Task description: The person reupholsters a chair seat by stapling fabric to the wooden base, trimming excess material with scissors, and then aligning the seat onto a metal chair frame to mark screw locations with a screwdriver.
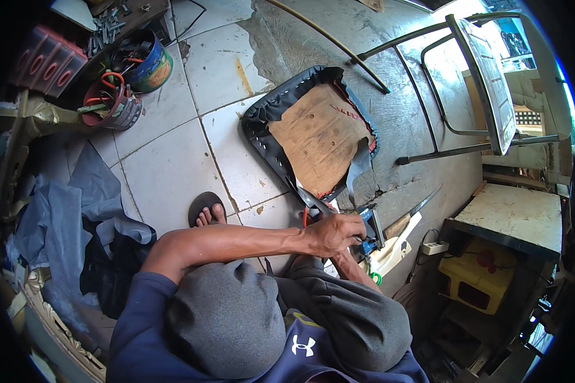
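Note:
A seat pad lies underside up on the floor in front of me, its bare plywood board (319, 137) framed by folded black vinyl (265, 124). Staples dot the vinyl along the left side. A loose vinyl strip (359, 167) hangs off the near right corner. My left hand (335, 234) is closed just below the pad's near edge; what its fingers hold is hidden. My right forearm comes up beneath it, and the right hand (346, 253) is mostly covered by the left. A blue and black tool (370, 228) of unclear kind is beside the hands.
Two buckets of tools, one red (112, 105) and one blue (150, 64), stand far left. Grey cloth (70, 217) is heaped at left. A metal-framed folding chair (485, 83) is far right. A long blade (426, 200), a power socket (434, 247) and a yellow machine (476, 277) are at right.

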The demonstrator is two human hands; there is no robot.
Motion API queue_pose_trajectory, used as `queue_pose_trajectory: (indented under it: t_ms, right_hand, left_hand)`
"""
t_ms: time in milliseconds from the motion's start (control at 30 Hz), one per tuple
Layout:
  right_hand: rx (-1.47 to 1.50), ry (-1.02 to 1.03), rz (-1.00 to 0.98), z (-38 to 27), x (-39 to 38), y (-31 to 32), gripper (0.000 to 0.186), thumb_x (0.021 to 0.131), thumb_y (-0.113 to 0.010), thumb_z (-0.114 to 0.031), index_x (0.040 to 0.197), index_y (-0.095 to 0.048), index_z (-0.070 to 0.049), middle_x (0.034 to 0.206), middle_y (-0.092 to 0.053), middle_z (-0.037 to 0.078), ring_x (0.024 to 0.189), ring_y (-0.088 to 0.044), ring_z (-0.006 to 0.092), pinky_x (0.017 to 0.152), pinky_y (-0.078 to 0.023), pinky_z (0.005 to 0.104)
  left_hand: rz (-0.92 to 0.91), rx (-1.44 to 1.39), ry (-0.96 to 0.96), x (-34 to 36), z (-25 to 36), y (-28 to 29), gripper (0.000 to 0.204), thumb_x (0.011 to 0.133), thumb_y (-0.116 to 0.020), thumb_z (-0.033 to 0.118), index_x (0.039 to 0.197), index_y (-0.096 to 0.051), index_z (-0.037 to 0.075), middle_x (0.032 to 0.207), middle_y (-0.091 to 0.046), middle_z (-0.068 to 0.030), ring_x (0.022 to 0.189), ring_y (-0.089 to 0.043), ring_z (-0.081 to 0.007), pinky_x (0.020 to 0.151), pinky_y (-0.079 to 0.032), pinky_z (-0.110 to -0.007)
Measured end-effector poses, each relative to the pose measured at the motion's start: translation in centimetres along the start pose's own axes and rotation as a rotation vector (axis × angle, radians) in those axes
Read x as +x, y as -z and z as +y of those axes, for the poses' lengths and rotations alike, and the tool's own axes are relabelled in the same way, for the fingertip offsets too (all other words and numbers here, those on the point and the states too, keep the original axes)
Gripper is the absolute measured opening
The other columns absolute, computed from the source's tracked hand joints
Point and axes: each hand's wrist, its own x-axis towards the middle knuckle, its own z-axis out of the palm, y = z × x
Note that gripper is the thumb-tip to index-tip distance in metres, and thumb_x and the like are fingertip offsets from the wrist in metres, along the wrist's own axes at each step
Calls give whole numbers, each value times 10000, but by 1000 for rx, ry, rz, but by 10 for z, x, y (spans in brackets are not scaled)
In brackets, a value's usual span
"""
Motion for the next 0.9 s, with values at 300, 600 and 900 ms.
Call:
queue_pose_trajectory:
  t_ms: [300,600,900]
  right_hand:
    - [41,-28,-10,-14,32,5,422,819,-770,-351,1033,-582,-39,822,-656,155,740,-670,372,612,-532,503]
    - [133,72,-41,-38,65,26,370,874,-721,-295,1095,-569,-41,890,-689,198,795,-682,411,653,-534,505]
    - [164,11,-330,-26,23,5,365,904,-711,-298,1109,-547,-43,923,-698,222,814,-679,449,672,-526,524]
  left_hand:
    - [-58,-63,-76,34,25,-22,154,839,-673,7,975,-611,-28,957,-605,-167,928,-646,-361,792,-510,-423]
    - [-185,-318,-168,58,76,-36,197,801,-710,29,987,-647,8,1050,-635,-163,970,-662,-333,820,-533,-408]
    - [-196,1043,416,44,-9,158,700,811,-797,396,1448,-564,226,1552,-420,-147,1423,-332,-444,1154,-325,-584]
